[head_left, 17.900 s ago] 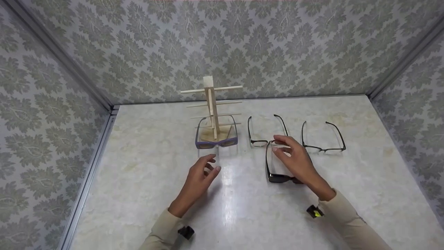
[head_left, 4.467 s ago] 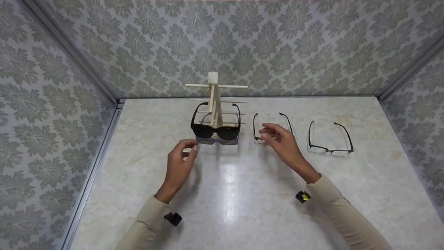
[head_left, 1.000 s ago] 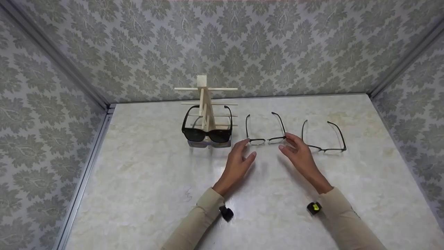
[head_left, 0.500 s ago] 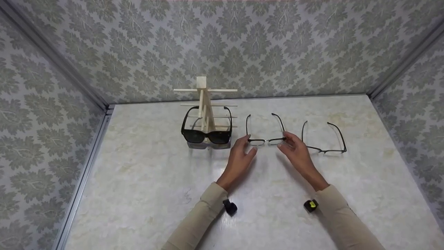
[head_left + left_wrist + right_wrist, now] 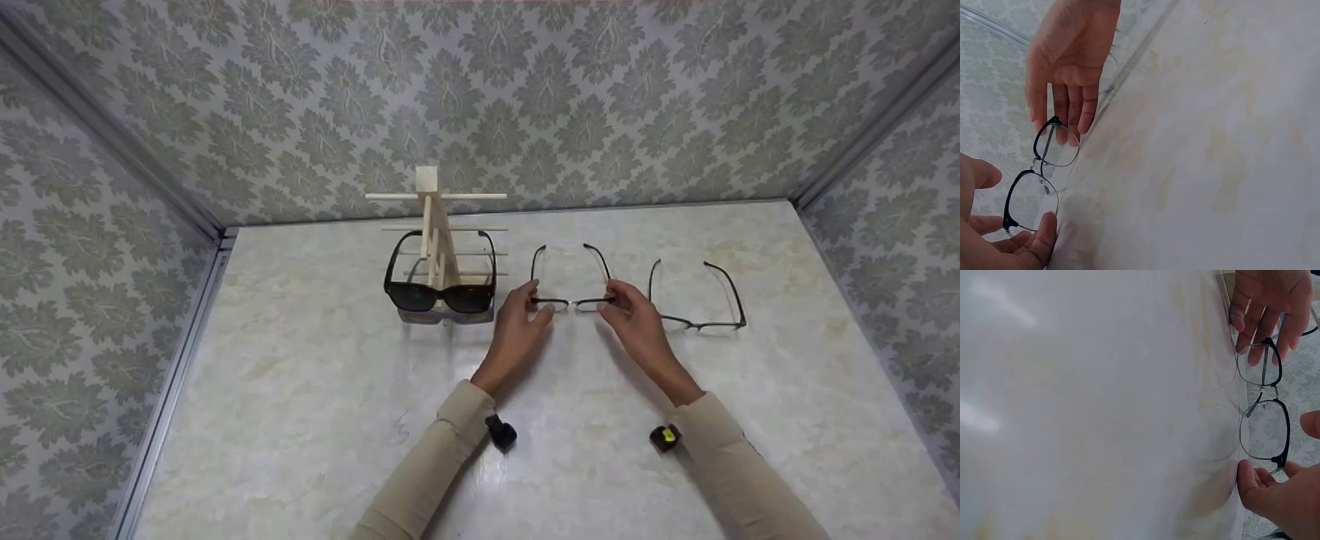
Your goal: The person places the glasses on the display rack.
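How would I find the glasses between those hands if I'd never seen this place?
On the pale table, look just right of the wooden stand. Clear-lensed, dark-topped glasses sit between left hand and right hand. Unlike the pair farther right, fingers touch them.

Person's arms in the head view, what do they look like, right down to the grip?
The left sleeve and right sleeve are plain, light beige and long, reaching the wrists. A small black block sits by each cuff; the left block looks plain, while the right block shows a bright yellow-green patch. The left grip and right grip have no gloves.
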The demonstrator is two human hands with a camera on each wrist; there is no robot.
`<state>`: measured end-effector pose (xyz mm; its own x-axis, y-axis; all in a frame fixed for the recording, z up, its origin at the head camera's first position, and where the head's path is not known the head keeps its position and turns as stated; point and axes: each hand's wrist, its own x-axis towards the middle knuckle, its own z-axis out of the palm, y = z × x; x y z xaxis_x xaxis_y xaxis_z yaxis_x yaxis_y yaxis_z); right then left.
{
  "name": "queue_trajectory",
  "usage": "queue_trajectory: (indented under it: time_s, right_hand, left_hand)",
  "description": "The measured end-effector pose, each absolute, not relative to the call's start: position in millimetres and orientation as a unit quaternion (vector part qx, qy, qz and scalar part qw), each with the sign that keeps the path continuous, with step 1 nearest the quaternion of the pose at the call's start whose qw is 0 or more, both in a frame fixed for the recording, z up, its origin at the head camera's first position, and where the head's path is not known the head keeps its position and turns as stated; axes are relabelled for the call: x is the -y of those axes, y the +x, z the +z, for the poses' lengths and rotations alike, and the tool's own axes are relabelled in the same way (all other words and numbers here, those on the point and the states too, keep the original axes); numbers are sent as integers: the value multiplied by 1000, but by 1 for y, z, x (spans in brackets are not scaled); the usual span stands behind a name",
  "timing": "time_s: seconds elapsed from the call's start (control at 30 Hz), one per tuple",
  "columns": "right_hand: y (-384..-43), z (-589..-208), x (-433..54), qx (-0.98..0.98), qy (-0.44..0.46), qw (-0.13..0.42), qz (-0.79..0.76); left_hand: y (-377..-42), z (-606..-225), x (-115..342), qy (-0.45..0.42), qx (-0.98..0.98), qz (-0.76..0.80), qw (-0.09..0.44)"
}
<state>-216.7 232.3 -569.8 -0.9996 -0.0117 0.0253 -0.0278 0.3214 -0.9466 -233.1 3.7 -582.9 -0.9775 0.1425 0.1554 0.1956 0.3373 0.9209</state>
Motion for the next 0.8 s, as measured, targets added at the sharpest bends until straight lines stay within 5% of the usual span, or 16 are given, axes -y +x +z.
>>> queue_trajectory:
  time_s: [0.8]
  right_hand:
    - [-192,-560,-237,796,15,33,604]
  left_hand:
    - [-210,-570,0,-125,804,-575,80]
